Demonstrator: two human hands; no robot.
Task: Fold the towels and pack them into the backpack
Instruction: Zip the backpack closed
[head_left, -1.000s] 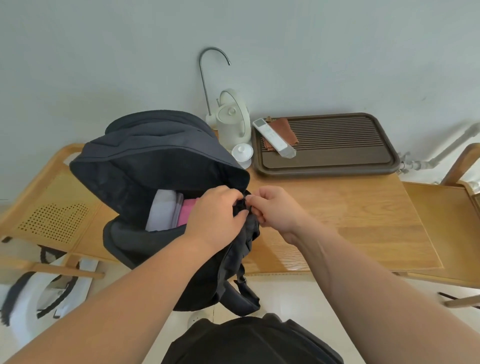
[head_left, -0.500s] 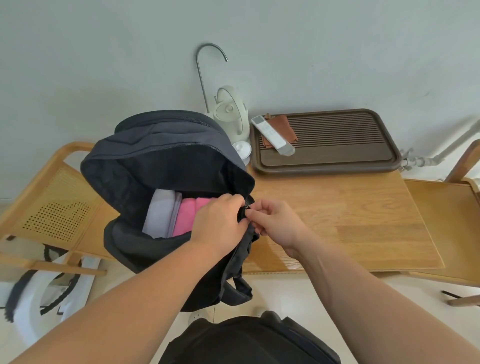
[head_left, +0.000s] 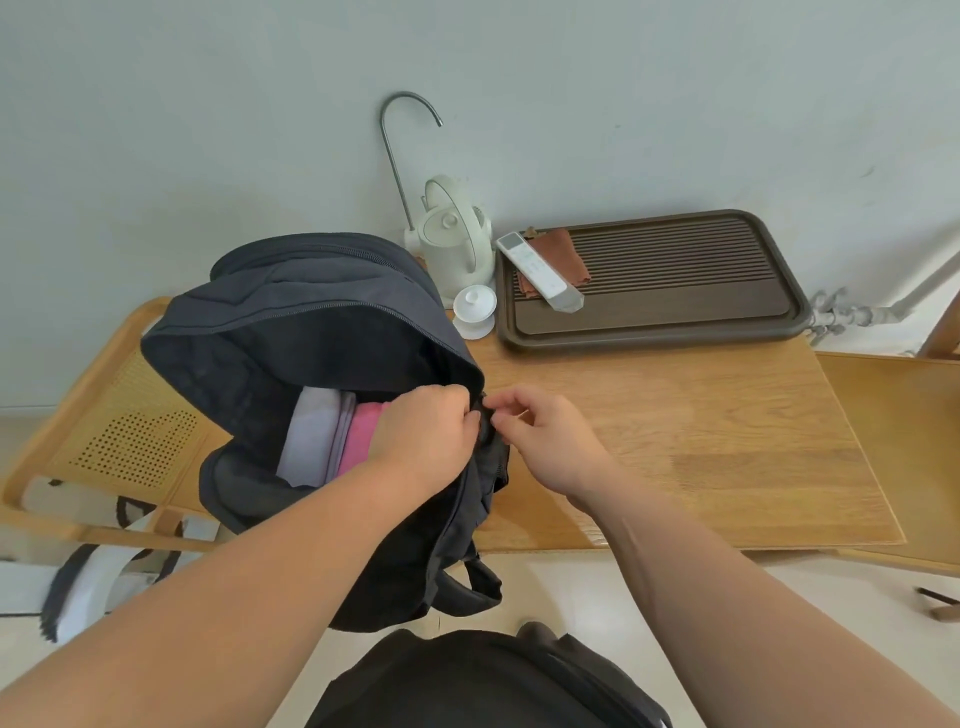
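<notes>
Left hand (head_left: 422, 435): fingers curled round fabric at right edge of backpack (head_left: 311, 332) mouth. Right hand (head_left: 548, 441): thumb and forefinger pinched on same edge at zip line; pull too small to make out. Hands nearly touching. Backpack on left end of table (head_left: 675, 457), bottom hanging over front edge, main compartment gaping. Inside, upright, side by side: lavender towel (head_left: 311, 441), pink towel (head_left: 363, 436). Room to move: tabletop between right hand and tray (head_left: 649, 340). On tray: remote (head_left: 540, 273) over brown cloth (head_left: 563, 247). Kettle (head_left: 457, 244) and lidded cup (head_left: 474, 306) just behind backpack. Cane chair (head_left: 119, 441) beside left end.
</notes>
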